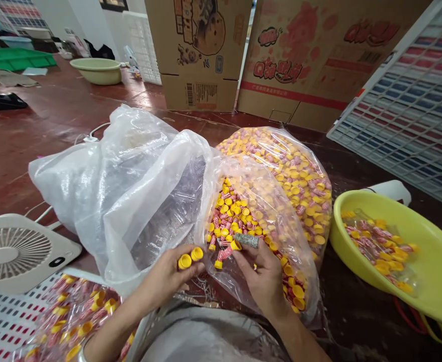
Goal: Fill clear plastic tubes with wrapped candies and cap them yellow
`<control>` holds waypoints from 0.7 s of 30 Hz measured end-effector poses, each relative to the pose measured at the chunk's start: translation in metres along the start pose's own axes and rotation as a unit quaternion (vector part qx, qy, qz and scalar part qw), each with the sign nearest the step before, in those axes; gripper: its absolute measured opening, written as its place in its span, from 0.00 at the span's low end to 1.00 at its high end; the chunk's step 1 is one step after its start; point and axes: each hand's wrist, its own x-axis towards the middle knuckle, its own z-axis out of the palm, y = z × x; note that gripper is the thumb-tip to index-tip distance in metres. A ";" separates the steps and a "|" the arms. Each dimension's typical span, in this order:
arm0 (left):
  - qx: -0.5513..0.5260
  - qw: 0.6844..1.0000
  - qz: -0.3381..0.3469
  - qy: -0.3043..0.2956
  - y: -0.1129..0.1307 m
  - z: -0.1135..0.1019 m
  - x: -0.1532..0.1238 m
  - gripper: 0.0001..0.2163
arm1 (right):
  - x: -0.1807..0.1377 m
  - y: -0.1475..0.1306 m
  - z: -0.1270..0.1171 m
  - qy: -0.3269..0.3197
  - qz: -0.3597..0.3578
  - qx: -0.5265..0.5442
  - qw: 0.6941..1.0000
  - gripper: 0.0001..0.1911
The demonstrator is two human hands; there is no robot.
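Observation:
My left hand point(168, 274) is closed around small tubes, with two yellow caps point(190, 257) showing at its fingertips. Between the thumb and fingers of my right hand point(264, 281) is a small red-and-white tube point(225, 253) with a yellow cap. A grey speckled wrap point(247, 240) covers one finger of that hand. Both hands are at the mouth of a clear plastic bag point(281, 201) full of similar yellow-capped tubes. Left of it, a whitish bag point(92, 171) lies open with clear plastic pieces point(168, 221) inside.
A white perforated basket point(2, 314) at lower left holds packed tubes, beside a fan point(13, 251). On the right stands a yellow basin point(432, 261) with packed pieces. Cardboard boxes point(201, 90) and a white rack point(413, 110) line the back.

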 end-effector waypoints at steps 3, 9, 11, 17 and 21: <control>-0.141 0.988 -0.011 -0.068 0.012 0.015 -0.011 0.14 | 0.006 -0.015 -0.001 -0.021 -0.044 -0.009 0.999 0.07; -0.360 0.929 -0.074 -0.052 0.014 0.032 -0.011 0.15 | 0.004 -0.023 -0.002 -0.170 -0.128 -0.085 0.973 0.25; -0.425 0.898 -0.104 -0.042 0.013 0.038 -0.010 0.16 | -0.003 -0.017 0.003 -0.160 -0.157 -0.132 0.966 0.40; -0.475 0.871 -0.121 -0.020 0.012 0.053 -0.010 0.16 | -0.016 -0.009 0.020 -0.124 -0.182 -0.174 0.960 0.35; -0.310 0.944 -0.112 -0.018 0.002 0.024 -0.034 0.17 | -0.006 -0.011 0.008 -0.247 -0.165 -0.149 0.943 0.47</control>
